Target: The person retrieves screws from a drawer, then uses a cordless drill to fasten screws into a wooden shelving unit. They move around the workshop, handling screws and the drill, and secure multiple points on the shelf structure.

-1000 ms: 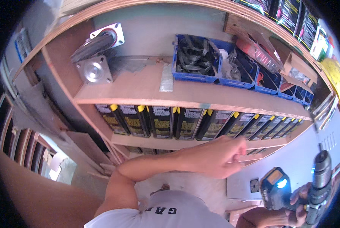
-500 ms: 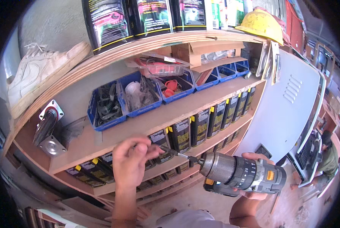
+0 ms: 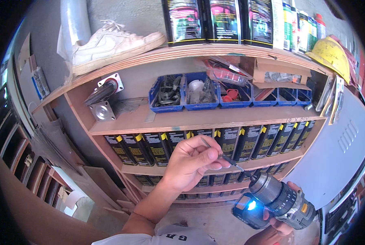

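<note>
My right hand (image 3: 281, 225) grips a black and grey cordless drill (image 3: 281, 200), its chuck tilted up and to the left. Low on the drill a white light (image 3: 252, 205) is glowing. A slim metal shaft with a dark bit (image 3: 228, 159) points out of the chuck. My left hand (image 3: 194, 162) pinches thumb and fingers at the far end of this bit. A thin dark rod tip also sticks up above the left fingers; whether it belongs to the same bit I cannot tell.
Ahead stands a wooden shelf (image 3: 231, 118) with blue bins (image 3: 166, 109) of small parts and a caster wheel (image 3: 105, 92). Black cans (image 3: 227, 143) line the level below. On top are a white shoe (image 3: 113, 47), more cans and a yellow hard hat (image 3: 331, 55). A pale metal panel (image 3: 329, 151) leans at right.
The view has swung left, showing more of the shelf's left side. My left fingers have closed on the bit's end, and the drill's light now shows lit.
</note>
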{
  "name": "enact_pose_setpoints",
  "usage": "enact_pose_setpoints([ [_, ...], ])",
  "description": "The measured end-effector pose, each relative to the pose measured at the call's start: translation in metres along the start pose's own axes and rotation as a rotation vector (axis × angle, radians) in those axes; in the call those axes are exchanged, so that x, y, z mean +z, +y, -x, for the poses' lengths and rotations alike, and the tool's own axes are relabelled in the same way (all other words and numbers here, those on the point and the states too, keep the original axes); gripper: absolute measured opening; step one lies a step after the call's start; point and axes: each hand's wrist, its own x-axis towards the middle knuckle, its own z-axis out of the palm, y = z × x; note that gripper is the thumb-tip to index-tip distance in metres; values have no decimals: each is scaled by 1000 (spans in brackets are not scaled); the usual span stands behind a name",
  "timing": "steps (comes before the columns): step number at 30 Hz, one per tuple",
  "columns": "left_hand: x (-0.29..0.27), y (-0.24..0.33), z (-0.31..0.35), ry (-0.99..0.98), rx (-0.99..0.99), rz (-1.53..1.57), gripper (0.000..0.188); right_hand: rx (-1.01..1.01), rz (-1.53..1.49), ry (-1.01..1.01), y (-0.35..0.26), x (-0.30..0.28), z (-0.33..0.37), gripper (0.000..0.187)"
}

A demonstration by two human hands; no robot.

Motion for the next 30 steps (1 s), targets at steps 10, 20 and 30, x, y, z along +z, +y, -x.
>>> enact_pose_setpoints([
  [10, -20, 32, 19, 76, 82, -57, 16, 36, 107, 12, 3, 50, -3, 118],
  [20, -105, 121, 45, 12, 105, -17, 14, -74, 133, -75, 56, 159, 3, 111],
  [30, -148, 165, 33, -284, 111, 406, 22, -141, 304, 181, 74, 288, 21, 96],
])
